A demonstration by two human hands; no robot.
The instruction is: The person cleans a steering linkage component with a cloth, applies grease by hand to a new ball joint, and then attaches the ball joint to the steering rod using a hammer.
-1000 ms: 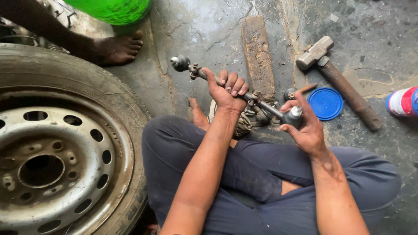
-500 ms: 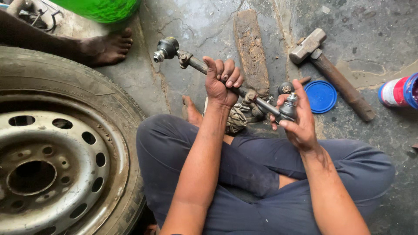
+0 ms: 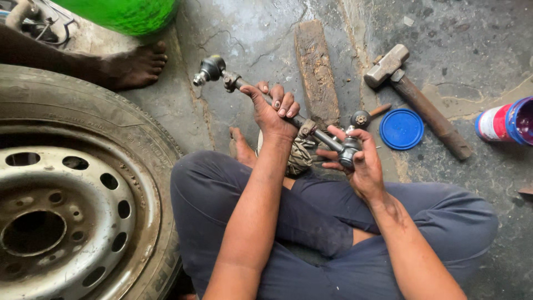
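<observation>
I sit cross-legged on a concrete floor and hold a greasy metal steering rod (image 3: 244, 86) with a ball joint at each end. My left hand (image 3: 273, 111) is wrapped around the middle of the rod. My right hand (image 3: 358, 161) grips the ball joint at the rod's near end, fingers curled over it. The far ball joint (image 3: 210, 69) sticks up to the left, free in the air. A dirty rag (image 3: 301, 155) lies under the rod between my knees.
A car wheel with a steel rim (image 3: 66, 205) lies at the left. Another person's bare foot (image 3: 130, 66) rests beyond it. A wooden block (image 3: 316, 72), a sledgehammer (image 3: 413, 97), a blue lid (image 3: 401, 129), a small joint part (image 3: 362, 119) and an open can (image 3: 508, 122) lie ahead.
The rod has swung slightly, its far ball joint now lower and further right in view. My right hand has shifted its fingers over the near joint. My left hand keeps its grip.
</observation>
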